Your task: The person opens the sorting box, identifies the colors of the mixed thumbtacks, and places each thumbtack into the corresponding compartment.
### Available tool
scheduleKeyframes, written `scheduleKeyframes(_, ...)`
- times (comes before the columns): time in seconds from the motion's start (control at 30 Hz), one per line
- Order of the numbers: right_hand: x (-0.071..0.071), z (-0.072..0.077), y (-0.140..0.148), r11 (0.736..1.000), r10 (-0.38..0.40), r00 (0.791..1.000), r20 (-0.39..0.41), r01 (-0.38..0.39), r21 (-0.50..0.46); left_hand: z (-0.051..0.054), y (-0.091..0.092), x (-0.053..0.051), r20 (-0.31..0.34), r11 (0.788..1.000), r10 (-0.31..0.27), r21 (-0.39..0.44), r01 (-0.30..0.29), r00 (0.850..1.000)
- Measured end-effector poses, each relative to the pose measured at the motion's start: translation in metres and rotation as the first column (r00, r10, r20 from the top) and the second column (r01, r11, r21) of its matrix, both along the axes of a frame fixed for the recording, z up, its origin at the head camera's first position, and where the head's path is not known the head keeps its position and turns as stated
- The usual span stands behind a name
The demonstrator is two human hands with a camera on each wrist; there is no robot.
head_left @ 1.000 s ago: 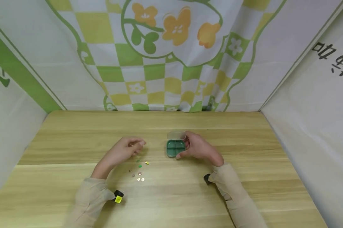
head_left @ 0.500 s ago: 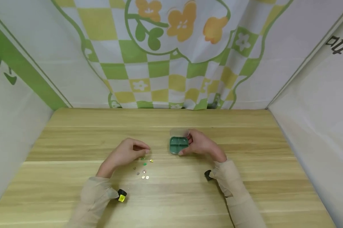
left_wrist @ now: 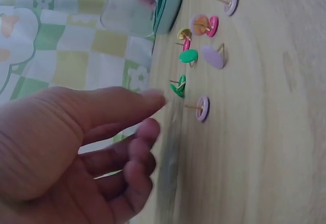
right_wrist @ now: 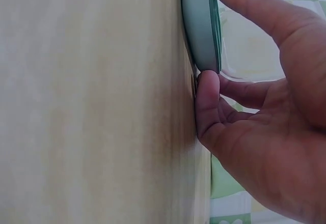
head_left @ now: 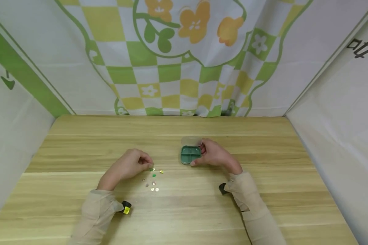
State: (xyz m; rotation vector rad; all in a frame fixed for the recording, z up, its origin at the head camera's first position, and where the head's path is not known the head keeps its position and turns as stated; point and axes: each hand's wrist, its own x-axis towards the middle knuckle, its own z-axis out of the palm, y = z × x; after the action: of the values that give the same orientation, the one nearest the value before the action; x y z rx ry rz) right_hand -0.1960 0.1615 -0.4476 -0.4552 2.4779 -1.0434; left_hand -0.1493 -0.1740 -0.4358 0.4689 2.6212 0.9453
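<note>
A small green pill box [head_left: 191, 155] with four compartments lies on the table, its clear lid [head_left: 191, 141] opened toward the back. My right hand [head_left: 216, 157] grips the box's right side, thumb at the front edge and fingers behind; the right wrist view shows the hand [right_wrist: 275, 112] against the box's wall [right_wrist: 201, 25]. My left hand [head_left: 127, 168] is left of the box, fingers loosely bent above the thumbtacks. In the left wrist view, its fingertips [left_wrist: 153, 99] stop just short of a green thumbtack [left_wrist: 179, 86] and a pale purple thumbtack [left_wrist: 202, 108]. Nothing shows between them.
Several loose thumbtacks, such as a flat green one [head_left: 154, 175] and a yellow one [head_left: 161, 171], are scattered between the hands on the wooden table [head_left: 184, 217]. A checked, flowered curtain [head_left: 168, 75] hangs along the back edge. White walls stand on both sides.
My left hand first came toward the thumbtacks, then drew slightly left, its fingertips lowering by the green one. My right hand keeps its grip on the pill box. The head view shifted a little.
</note>
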Motion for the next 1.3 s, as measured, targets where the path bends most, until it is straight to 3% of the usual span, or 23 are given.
scheduleKeyframes(0.37,0.004,-0.001,0.0,0.999,-0.019,1.0,0.018,0.019,-0.028,-0.006,-0.004,0.0,0.134,0.998,-0.048,0.04,0.043,0.99)
scheduleKeyframes(0.5,0.005,-0.002,0.0,0.999,-0.01,1.0,0.009,0.01,-0.048,-0.006,-0.002,0.0,0.123,1.0,-0.004,0.024,0.001,0.992)
scheduleKeyframes(0.7,0.005,-0.004,0.002,0.999,-0.016,1.0,0.006,0.016,-0.042,-0.007,0.0,0.0,0.129,1.0,-0.01,0.028,0.007,0.992)
scheduleKeyframes(0.87,0.004,-0.003,0.0,0.999,0.008,1.0,-0.012,-0.009,-0.052,-0.009,-0.002,0.001,0.146,1.0,0.022,0.019,-0.025,0.989)
scheduleKeyframes(1.07,0.005,-0.003,0.002,0.999,-0.01,1.0,0.005,0.01,-0.042,-0.009,-0.002,0.002,0.166,1.0,0.002,0.03,-0.007,0.986)
scheduleKeyframes(1.3,0.004,-0.002,0.0,0.999,0.004,1.0,-0.009,-0.005,-0.049,-0.01,-0.003,0.001,0.138,1.0,-0.003,0.011,0.002,0.99)
